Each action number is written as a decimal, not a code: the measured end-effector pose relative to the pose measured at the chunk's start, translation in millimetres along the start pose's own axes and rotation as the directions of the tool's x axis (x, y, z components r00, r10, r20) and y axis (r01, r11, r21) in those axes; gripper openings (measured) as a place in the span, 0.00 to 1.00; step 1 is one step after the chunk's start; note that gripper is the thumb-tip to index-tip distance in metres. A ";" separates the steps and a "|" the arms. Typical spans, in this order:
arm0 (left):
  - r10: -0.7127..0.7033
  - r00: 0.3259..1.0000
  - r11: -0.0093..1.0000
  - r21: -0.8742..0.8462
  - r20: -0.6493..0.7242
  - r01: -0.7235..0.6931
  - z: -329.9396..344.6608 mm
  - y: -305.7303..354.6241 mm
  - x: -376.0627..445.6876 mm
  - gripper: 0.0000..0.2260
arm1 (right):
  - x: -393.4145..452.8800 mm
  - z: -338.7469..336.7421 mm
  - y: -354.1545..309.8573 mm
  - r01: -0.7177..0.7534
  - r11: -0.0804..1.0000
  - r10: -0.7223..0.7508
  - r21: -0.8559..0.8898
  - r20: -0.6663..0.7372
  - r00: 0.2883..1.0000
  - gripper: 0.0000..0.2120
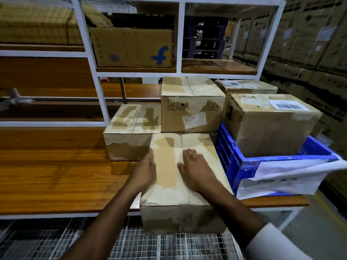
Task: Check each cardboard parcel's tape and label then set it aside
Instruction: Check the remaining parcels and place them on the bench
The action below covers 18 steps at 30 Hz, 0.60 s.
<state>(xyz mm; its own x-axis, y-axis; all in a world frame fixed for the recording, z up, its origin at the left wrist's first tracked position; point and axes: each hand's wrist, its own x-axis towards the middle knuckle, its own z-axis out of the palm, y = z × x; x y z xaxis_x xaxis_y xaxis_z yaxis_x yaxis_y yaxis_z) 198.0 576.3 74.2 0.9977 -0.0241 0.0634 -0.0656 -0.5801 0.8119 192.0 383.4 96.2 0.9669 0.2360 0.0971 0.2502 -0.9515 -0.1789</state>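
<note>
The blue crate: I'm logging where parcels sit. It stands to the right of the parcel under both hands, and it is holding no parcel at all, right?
Not quite. The head view shows the blue crate right of the parcel under both hands, but it does hold a labelled box bearing a barcode label.

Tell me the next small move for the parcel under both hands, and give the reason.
Probably tip the nearest parcel toward you to check another face. Both hands, left hand and right hand, lie on its taped top, where no label shows, unlike the parcel in the blue crate, whose top bears a barcode label. The parcel's front overhangs the wooden bench, so tipping looks easy.
</note>
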 end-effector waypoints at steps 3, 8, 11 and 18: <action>0.046 0.996 0.883 0.469 -0.075 -0.006 16.1 8.1 26.0 0.21 | 27.5 -2.0 18.6 0.039 0.999 -0.038 -0.035 0.038 0.999 0.29; 0.190 0.975 0.678 0.702 0.117 -0.216 26.9 44.0 67.0 0.23 | 68.8 -3.8 30.2 0.051 0.994 -0.040 -0.096 0.105 0.994 0.30; 0.211 0.949 0.626 0.713 0.236 -0.316 35.6 47.6 86.9 0.24 | 75.7 -0.7 30.4 0.046 0.994 -0.038 -0.095 0.082 0.996 0.28; 0.230 0.940 0.612 0.713 0.253 -0.342 22.2 47.7 76.7 0.23 | 67.3 -17.7 41.9 0.067 0.990 -0.045 -0.122 0.172 0.984 0.28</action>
<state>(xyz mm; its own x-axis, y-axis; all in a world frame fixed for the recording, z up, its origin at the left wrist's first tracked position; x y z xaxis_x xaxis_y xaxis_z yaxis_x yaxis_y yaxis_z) 271.7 528.8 104.8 0.9268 -0.3622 0.0997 -0.3690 -0.9273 0.0619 266.7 356.0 112.5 0.9488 0.3092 -0.0647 0.3063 -0.9506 -0.0510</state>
